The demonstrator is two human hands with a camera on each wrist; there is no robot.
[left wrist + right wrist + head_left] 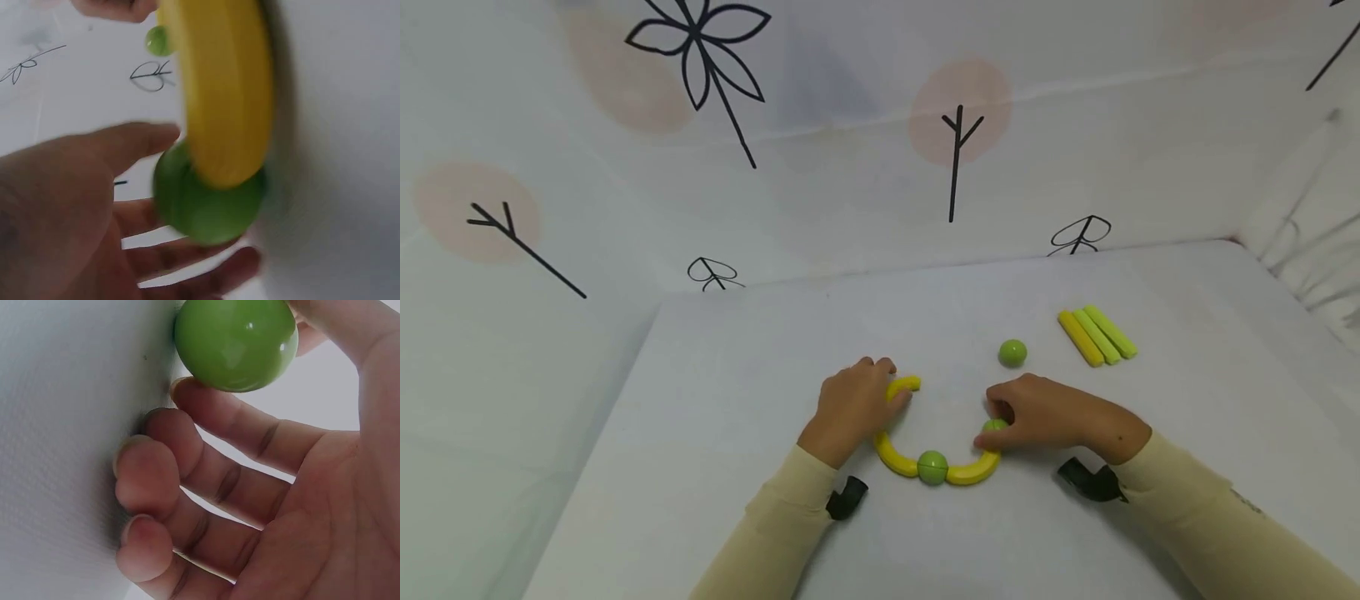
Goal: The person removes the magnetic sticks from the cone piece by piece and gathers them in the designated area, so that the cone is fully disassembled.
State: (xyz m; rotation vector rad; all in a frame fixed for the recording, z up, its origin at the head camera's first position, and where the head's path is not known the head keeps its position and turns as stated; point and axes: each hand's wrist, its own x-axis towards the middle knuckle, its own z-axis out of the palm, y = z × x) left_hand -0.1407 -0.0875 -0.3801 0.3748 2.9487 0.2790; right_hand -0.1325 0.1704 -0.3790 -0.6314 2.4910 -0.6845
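A chain of yellow curved pieces (pixel 973 474) and green balls lies on the table in a U shape, with one green ball (pixel 932 468) at its bottom. My left hand (pixel 853 408) is at the chain's left side, thumb and fingers around a green ball (pixel 206 212) that meets the end of a yellow curved piece (pixel 228 87). In the head view that ball is hidden under the hand. At the chain's right end my right hand (pixel 1048 412) pinches another green ball (pixel 234 344) between thumb and index finger, its other fingers curled against the table.
A loose green ball (pixel 1012 352) sits beyond my right hand. Farther right lie yellow and yellow-green sticks (pixel 1097 335) side by side. A white cloth wall (pixel 850 208) with drawn plants rises behind the white table (pixel 760 333).
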